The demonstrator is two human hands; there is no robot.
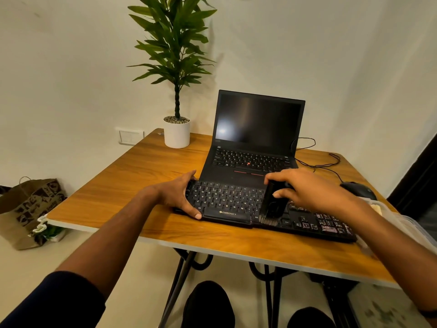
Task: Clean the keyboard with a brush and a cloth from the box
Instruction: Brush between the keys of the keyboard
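Two hands work on a black keyboard (238,207) that lies along the near part of a wooden table (146,169), its far edge just in front of an open laptop (255,138) with a dark screen. On the keyboard's left end sits the left hand (178,194), with the thumb on the near edge and the fingers wrapped over the far corner, so it grips that end. Over the middle right of the keys is the right hand (307,189), whose fingers and thumb are curled round the black body of a brush (272,204); the brush points toward the person, and its pale bristles touch the bottom row of keys just right of the space bar. At the table's right edge, partly hidden behind the right forearm, stands a clear plastic box (387,214); something pale lies inside it, though what it is cannot be made out. A black mouse (359,189) rests beyond the box, and its cable loops back toward the laptop. On the far left corner of the table stands a white pot holding a leafy plant (176,67). Down on the floor to the left, a brown paper bag (28,209) leans near the wall
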